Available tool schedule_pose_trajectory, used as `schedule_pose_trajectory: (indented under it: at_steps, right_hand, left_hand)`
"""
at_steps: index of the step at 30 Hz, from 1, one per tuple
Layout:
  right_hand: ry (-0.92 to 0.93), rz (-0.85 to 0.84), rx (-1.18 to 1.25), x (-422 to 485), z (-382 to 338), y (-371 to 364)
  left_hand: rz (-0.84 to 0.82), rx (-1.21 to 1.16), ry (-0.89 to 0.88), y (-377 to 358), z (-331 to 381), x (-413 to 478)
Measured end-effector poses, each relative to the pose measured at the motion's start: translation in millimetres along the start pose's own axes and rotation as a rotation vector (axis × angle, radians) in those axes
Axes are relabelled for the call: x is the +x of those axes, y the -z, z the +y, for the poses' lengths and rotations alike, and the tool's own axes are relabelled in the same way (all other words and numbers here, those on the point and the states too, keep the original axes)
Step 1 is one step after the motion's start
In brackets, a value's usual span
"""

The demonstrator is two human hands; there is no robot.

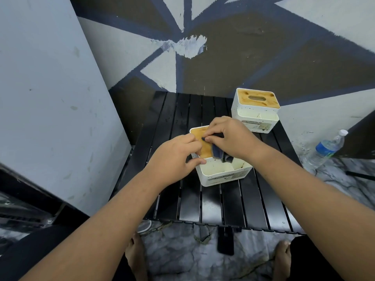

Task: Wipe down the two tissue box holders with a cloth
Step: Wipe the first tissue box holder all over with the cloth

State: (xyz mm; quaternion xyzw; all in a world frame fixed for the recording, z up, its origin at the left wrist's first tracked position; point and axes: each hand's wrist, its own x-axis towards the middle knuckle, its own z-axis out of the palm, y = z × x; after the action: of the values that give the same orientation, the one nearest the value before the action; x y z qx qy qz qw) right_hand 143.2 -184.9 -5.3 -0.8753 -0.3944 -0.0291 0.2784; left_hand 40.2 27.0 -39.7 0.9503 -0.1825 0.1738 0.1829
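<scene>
While the near tissue box holder (223,176), at frame centre on the black slatted table (233,203), is gripped at its left edge by the left hand (174,157), a dark blue cloth (217,152) is pinched against its wooden lid (197,133) by the right hand (229,136). The second tissue box holder (255,107) is set to the upper right, well apart, nearer the right hand, nothing between. A water bottle (326,149) is seen far right.

Left hand (178,157), right hand (229,136), forearms (113,209) and feet (136,254) are bare; black trousers (40,250) cover both knees.
</scene>
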Motion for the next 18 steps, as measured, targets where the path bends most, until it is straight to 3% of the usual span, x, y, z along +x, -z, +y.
schedule_pose_trajectory:
  at_steps: [6, 13, 18]
  right_hand:
    - [-0.004, -0.193, 0.118, -17.4, 5.8, 29.4]
    - [0.05, -0.207, 0.041, -33.2, 7.8, 32.4]
    - [-0.115, -0.079, 0.013, -52.5, 29.8, 46.2]
  left_hand:
    - [-0.014, -0.035, -0.019, -2.9, 5.7, 1.2]
    - [-0.034, -0.017, -0.015, -0.5, 6.1, 2.6]
    - [-0.067, -0.079, -0.005, -0.6, 5.4, 3.0]
